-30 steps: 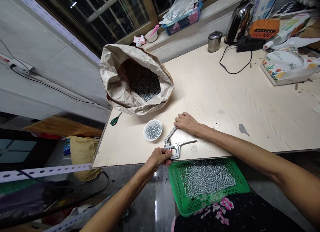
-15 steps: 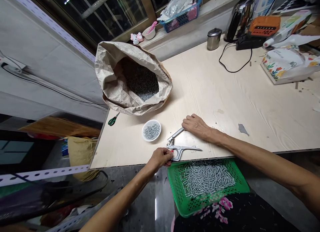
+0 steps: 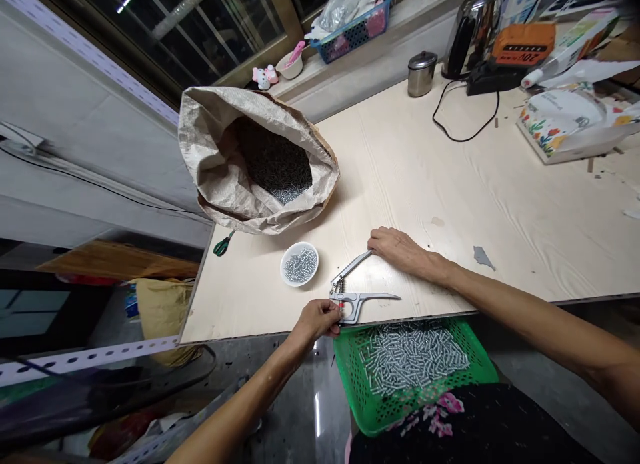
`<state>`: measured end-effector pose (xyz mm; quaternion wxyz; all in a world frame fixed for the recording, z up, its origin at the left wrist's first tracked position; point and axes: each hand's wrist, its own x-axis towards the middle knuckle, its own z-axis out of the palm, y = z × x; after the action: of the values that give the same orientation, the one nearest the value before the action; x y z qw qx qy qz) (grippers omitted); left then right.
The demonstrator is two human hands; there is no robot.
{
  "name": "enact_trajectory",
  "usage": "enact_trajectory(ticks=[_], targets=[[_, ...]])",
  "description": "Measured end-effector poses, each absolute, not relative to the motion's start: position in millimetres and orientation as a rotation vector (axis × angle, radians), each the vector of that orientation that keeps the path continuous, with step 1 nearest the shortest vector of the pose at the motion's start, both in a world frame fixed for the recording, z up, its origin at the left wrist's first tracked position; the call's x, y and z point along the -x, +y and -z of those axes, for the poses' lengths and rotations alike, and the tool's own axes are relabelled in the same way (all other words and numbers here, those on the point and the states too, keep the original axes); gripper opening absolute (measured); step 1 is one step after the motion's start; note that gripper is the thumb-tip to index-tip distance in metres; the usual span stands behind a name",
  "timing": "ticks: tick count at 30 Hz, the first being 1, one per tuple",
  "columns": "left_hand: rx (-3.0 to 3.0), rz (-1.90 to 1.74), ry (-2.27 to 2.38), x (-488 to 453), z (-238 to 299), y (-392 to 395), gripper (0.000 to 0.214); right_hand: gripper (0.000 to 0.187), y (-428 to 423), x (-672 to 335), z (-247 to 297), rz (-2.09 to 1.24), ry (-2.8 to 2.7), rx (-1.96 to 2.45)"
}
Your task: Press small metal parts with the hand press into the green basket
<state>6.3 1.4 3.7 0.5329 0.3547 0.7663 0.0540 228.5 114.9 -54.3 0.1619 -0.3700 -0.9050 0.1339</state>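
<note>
Silver hand-press pliers [image 3: 356, 304] with a spring and a red ring stand at the table's front edge, levers apart. My right hand [image 3: 400, 252] is closed around the end of the upper lever. At the jaw end, my left hand [image 3: 319, 319] has its fingers pinched together beside the red ring; what they hold is hidden. To the left of the pliers sits a white bowl [image 3: 283, 267] of small silver metal pieces. Below the edge, a green basket [image 3: 363, 414] full of silver screw-like pieces rests by my lap.
A large woven sack [image 3: 195, 144] with dark metal pieces inside stands at the back left. Green-handled scissors [image 3: 221, 246] lie near the left edge. Farther back are a lidded metal canister [image 3: 421, 75], a kettle [image 3: 473, 34], an orange battery [image 3: 524, 45] and a tissue pack [image 3: 565, 121].
My right hand has shifted slightly right, and a little more of the upper lever shows. My left hand stays at the jaw. The whole view has moved a little.
</note>
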Motion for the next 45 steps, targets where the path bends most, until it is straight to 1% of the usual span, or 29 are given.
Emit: enact_trajectory(ticks=[2,3,4,7,9,11,22,26,30,33,36,37,39,42,44,45], targets=[[-0.818,-0.152,1.833,-6,-3,0,0.014,0.015,109,-230,47,-0.413,-2.599,1.058],[-0.808,-0.164,1.835,-6,-3,-1,0.014,0.018,105,-231,44,-0.425,-2.609,1.038],[-0.802,-0.175,1.837,-6,-3,-2,0.014,0.029,100,-232,40,-0.434,-2.619,1.01],[-0.796,-0.181,1.841,-7,-4,-3,0.013,0.072,85,-238,33,-0.451,-2.635,0.957],[-0.792,-0.179,1.84,-7,-4,-2,0.014,0.087,78,-243,31,-0.47,-2.641,0.96],[-0.792,-0.183,1.835,-7,-4,-1,0.015,0.092,73,-246,30,-0.474,-2.648,0.961],[-0.928,-0.119,1.803,-6,-1,2,0.014,0.09,56,-257,35,-0.437,-2.657,0.959],[-0.926,-0.09,1.792,-6,0,5,0.013,0.082,53,-256,31,-0.477,-2.645,0.972],[-0.905,-0.054,1.805,-4,0,3,0.015,0.069,50,-254,30,-0.56,-2.602,0.979],[-1.209,0.019,1.911,-7,-5,-4,0.017,0.063,46,-252,33,-0.593,-2.558,0.984],[-1.828,-0.032,1.973,-17,-10,-11,0.018,0.064,42,-251,37,-0.589,-2.538,0.978],[-2.017,-0.068,1.904,-22,-10,-10,0.022,0.065,41,-251,39,-0.581,-2.533,0.975],[-2.295,-0.101,1.655,-32,-5,-3,0.036,0.068,39,-250,42,-0.551,-2.513,0.97],[-2.492,-0.078,1.301,-43,5,18,0.06,0.073,35,-249,47,-0.503,-2.479,0.977],[-2.515,-0.02,1.21,-48,10,32,0.065,0.07,33,-249,49,-0.474,-2.465,1.031],[-2.513,0.006,1.197,-49,11,37,0.065,0.065,33,-248,49,-0.455,-2.463,1.069]])
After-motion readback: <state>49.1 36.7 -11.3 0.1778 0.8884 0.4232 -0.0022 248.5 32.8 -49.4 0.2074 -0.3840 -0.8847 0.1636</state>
